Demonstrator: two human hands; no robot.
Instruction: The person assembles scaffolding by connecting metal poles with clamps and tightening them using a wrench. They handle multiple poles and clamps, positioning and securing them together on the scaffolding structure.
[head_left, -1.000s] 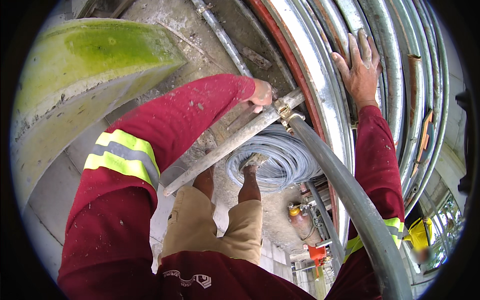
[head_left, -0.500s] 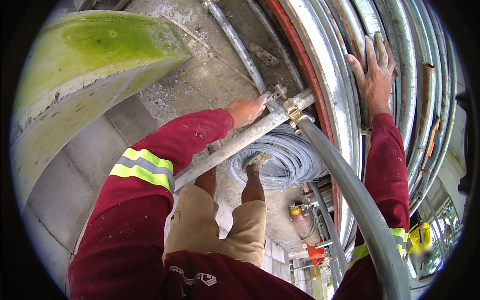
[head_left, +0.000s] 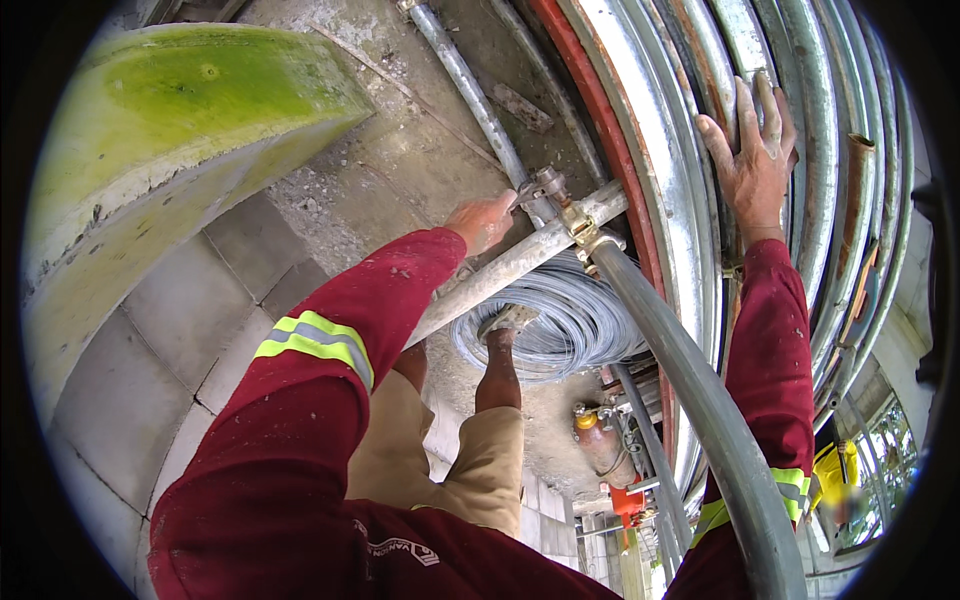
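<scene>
My left hand (head_left: 482,222) is closed, with the fingertips pinched on a short dark metal piece that looks like a wrench. That piece reaches the scaffold clamp (head_left: 578,222), which joins a pale, crusted scaffold tube (head_left: 480,283) to a grey metal pipe (head_left: 690,395). The pipe runs down to the lower edge, past my right forearm. On the right, my right hand (head_left: 757,165) rests open, fingers spread, on a stack of galvanized steel pipes (head_left: 825,200). A second clamp part (head_left: 550,183) sits just above the first, by another tube (head_left: 470,105).
A coil of grey wire (head_left: 590,320) lies on the ground by my foot. A red metal beam (head_left: 610,110) edges the pipe stack. At left stands a mossy green concrete wall (head_left: 210,90). Below the coil is an orange-brown gas cylinder (head_left: 600,445); a yellow item (head_left: 835,475) hangs lower right.
My left hand has drawn slightly down and left from the clamp, and the metal piece at its fingertips has shifted angle. My right hand stays on the pipes. The view has moved a little.
</scene>
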